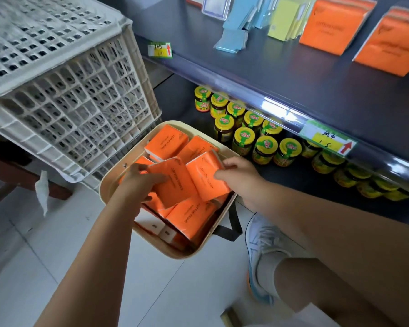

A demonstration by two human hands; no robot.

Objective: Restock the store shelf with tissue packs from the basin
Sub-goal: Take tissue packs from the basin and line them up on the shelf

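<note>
A cream basin (109,182) on the floor holds several orange tissue packs (165,141). My left hand (137,182) grips one orange pack (175,185) just above the pile. Beside it, my right hand (241,178) pinches a second orange pack (206,175) by its right edge. The two held packs touch each other. On the dark shelf (293,74) at the upper right stand two orange tissue packs (333,27), upright and facing out.
A white slatted crate (64,90) stands upturned at the left, close to the basin. Yellow-lidded jars (243,135) fill the lower shelf. Blue packs (234,31) and yellow packs (286,20) stand on the upper shelf. My white shoe (262,246) is beside the basin on the tiled floor.
</note>
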